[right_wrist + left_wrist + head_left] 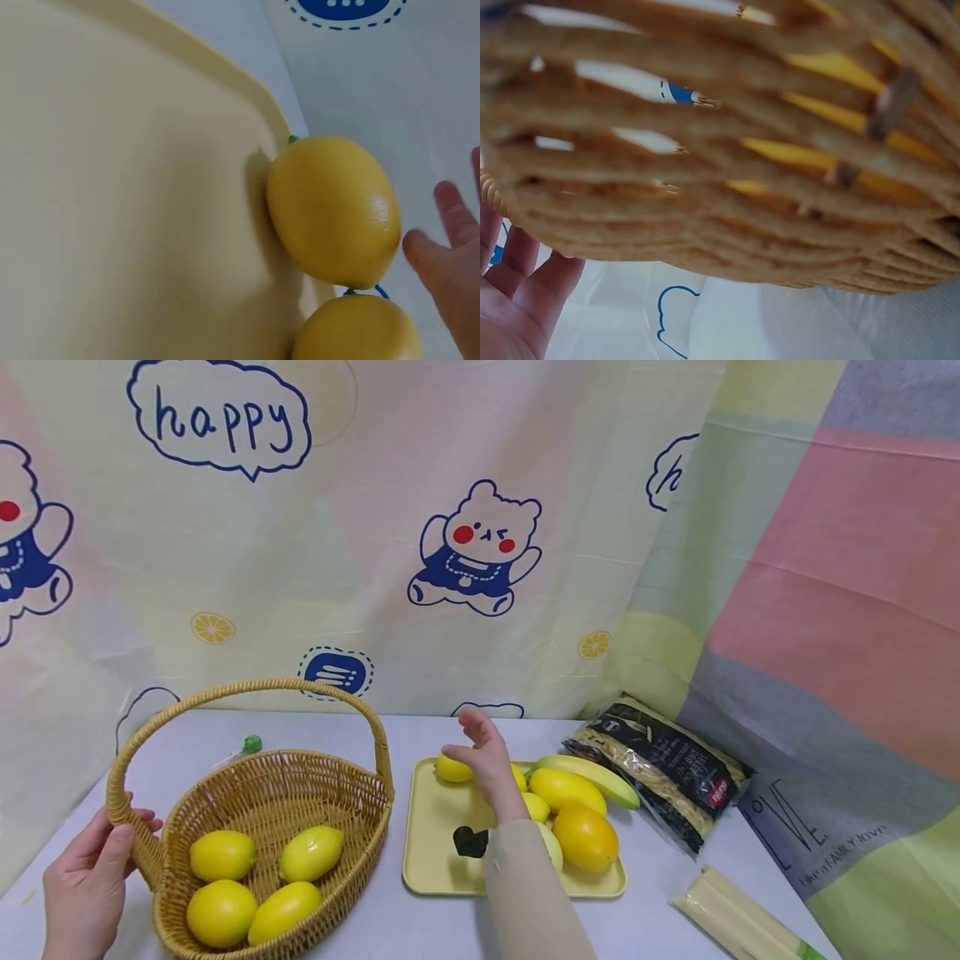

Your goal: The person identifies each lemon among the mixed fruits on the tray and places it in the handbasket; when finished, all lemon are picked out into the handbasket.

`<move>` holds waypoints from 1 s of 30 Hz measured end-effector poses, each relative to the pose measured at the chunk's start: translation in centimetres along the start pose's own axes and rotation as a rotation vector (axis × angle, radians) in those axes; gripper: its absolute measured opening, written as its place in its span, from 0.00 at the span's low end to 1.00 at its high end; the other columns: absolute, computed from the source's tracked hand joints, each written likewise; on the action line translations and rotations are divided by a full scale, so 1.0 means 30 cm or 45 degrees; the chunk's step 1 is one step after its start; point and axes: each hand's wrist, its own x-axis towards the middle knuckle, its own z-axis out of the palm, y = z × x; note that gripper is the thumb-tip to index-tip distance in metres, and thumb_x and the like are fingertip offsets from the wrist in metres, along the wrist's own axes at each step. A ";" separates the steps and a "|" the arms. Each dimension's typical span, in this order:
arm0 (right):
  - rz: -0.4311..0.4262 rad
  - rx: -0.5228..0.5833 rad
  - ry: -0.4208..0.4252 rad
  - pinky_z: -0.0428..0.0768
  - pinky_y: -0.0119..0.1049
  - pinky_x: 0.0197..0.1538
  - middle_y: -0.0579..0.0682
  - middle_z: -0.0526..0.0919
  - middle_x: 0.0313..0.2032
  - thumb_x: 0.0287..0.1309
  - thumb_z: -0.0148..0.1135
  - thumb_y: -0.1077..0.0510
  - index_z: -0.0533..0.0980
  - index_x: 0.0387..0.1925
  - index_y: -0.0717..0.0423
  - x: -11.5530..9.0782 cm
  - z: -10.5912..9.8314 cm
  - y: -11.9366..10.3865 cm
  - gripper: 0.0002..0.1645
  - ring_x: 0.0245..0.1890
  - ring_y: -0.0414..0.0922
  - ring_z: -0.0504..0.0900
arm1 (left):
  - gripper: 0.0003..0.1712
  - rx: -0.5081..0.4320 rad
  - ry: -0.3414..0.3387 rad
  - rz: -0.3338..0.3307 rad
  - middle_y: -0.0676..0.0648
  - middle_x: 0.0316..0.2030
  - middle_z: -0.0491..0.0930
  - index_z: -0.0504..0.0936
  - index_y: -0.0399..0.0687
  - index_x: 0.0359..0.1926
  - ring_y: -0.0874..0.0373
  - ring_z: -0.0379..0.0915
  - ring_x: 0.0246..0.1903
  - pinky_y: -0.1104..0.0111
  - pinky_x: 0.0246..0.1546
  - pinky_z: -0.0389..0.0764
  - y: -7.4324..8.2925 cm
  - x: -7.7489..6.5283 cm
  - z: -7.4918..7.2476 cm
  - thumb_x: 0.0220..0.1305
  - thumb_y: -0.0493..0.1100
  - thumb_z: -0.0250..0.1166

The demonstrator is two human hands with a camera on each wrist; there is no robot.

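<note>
My left hand (pixel 86 885) grips the wicker basket (pixel 367 860) at the left foot of its arched handle (pixel 247 685), thumb in front and fingers behind. Several yellow lemons (pixel 221 912) lie inside the basket. Over the back of the pale yellow tray (pixel 442 852), my right hand (pixel 495 768) is held with fingers spread and nothing between them. Nearest to it is a lemon (pixel 453 768) in the tray's back left corner, and the right wrist view shows the fingertips right beside this lemon (pixel 334 210). A second lemon (pixel 358 330) sits against it there.
On the tray's right half are a banana (pixel 592 777), a long yellow fruit (pixel 567 790), an orange-yellow round fruit (pixel 587 837) and more fruit partly behind my right forearm. A black-labelled food bag (pixel 660 768) and a pale packet (pixel 738 914) lie farther right. Something green (pixel 252 744) is behind the basket.
</note>
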 end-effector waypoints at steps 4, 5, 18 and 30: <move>0.078 -0.065 0.014 0.60 0.48 0.67 0.56 0.67 0.62 0.47 0.67 0.67 0.66 0.59 0.57 0.018 0.003 0.024 0.36 0.67 0.56 0.58 | 0.23 -0.052 -0.021 0.034 0.56 0.34 0.81 0.72 0.41 0.60 0.69 0.78 0.33 0.82 0.29 0.79 -0.022 0.004 -0.009 0.64 0.39 0.57; 0.101 -0.089 0.023 0.60 0.48 0.67 0.55 0.67 0.62 0.46 0.67 0.67 0.67 0.59 0.56 0.021 0.004 0.031 0.36 0.67 0.55 0.58 | 0.23 -0.045 -0.022 0.037 0.56 0.34 0.81 0.72 0.41 0.60 0.69 0.78 0.33 0.82 0.29 0.79 -0.022 0.003 -0.008 0.64 0.40 0.57; 0.198 -0.221 -0.011 0.68 0.45 0.62 0.55 0.69 0.60 0.43 0.69 0.67 0.70 0.56 0.54 0.013 0.063 0.075 0.34 0.60 0.54 0.66 | 0.22 0.001 -0.001 -0.001 0.57 0.33 0.80 0.72 0.43 0.60 0.70 0.78 0.33 0.83 0.29 0.78 0.007 -0.003 0.004 0.64 0.40 0.56; 0.219 -0.326 -0.039 0.72 0.44 0.57 0.53 0.72 0.58 0.40 0.71 0.67 0.71 0.55 0.56 -0.008 0.112 0.117 0.35 0.50 0.50 0.73 | 0.23 0.003 -0.012 -0.023 0.57 0.34 0.79 0.72 0.45 0.61 0.70 0.77 0.34 0.83 0.29 0.78 0.009 -0.004 0.002 0.64 0.42 0.56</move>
